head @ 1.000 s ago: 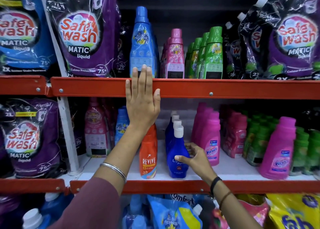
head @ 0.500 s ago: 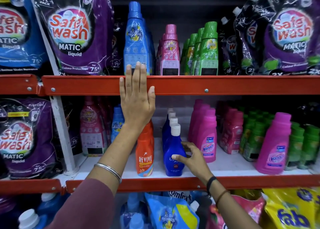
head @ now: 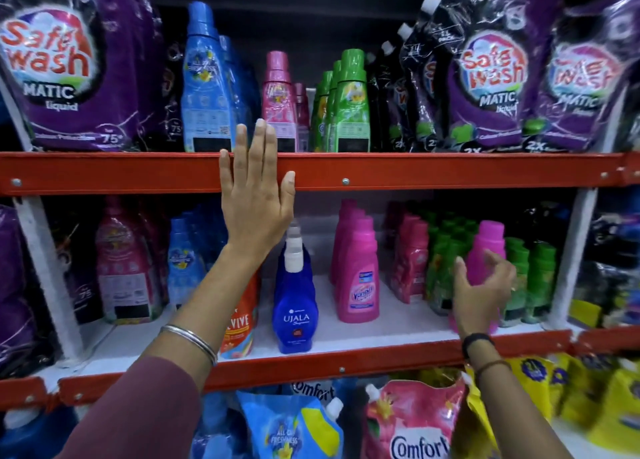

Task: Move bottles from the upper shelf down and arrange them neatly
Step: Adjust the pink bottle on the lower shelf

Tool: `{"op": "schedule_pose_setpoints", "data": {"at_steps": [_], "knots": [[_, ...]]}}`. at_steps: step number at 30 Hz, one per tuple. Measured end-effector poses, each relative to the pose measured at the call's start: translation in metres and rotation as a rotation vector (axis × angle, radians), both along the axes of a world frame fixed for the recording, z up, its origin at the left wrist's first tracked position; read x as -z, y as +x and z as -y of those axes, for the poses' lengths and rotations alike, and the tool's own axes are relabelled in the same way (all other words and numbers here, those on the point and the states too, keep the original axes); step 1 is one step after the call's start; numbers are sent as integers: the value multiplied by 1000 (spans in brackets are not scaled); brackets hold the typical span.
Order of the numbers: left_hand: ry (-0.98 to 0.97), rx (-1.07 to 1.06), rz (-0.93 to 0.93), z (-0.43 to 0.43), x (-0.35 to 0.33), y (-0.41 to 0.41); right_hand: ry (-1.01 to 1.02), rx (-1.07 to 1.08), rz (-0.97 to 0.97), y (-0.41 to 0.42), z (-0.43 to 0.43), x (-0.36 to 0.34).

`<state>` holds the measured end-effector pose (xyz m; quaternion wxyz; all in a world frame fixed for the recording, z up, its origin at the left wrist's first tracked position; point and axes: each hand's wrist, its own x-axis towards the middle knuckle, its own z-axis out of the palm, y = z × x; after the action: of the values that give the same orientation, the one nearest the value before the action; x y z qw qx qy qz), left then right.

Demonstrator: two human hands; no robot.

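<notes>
the left hand (head: 258,195) lies flat and spread against the front of the red metal upper shelf rail (head: 415,172), fingers together and pointing up, holding nothing. the right hand (head: 483,294) is low on the middle shelf, fingers curled open around the bright magenta plastic bottle with a rounded cap (head: 485,257); whether the fingers actually press on it cannot be told, since the hand is blurred.

the bottles to bring down stand on the upper shelf just above the left hand: a tall blue plastic bottle (head: 204,87), a pink plastic bottle with a stepped cap (head: 278,94) and a row of green plastic bottles (head: 348,101). they look rigid, smooth and glossy, probably full and fairly heavy, so a wrap around the narrower waist below the cap seems the surest hold; the slick label wrap could slip.

room is tight up there, with soft purple detergent pouches (head: 79,70) crowding both sides, and each bottle must clear the rail's lip. below, the white shelf floor (head: 398,327) shows bare space between the dark blue spray-topped bottle (head: 294,306) and the magenta one, around the pink labelled bottle (head: 356,278).
</notes>
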<state>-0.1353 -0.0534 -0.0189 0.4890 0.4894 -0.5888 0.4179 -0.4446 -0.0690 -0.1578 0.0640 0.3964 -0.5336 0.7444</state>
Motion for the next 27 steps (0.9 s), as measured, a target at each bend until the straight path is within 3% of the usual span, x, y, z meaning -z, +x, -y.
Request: {"op": "schedule_pose_setpoints", "data": {"at_steps": [7, 18, 27], "knots": [[-12, -30, 4, 4, 1, 0, 442, -27, -51, -46, 18, 13], [-42, -52, 6, 6, 1, 0, 423, 121, -197, -17, -8, -11], [-49, -45, 24, 6, 2, 3, 439, -74, -296, 71, -15, -14]]}}
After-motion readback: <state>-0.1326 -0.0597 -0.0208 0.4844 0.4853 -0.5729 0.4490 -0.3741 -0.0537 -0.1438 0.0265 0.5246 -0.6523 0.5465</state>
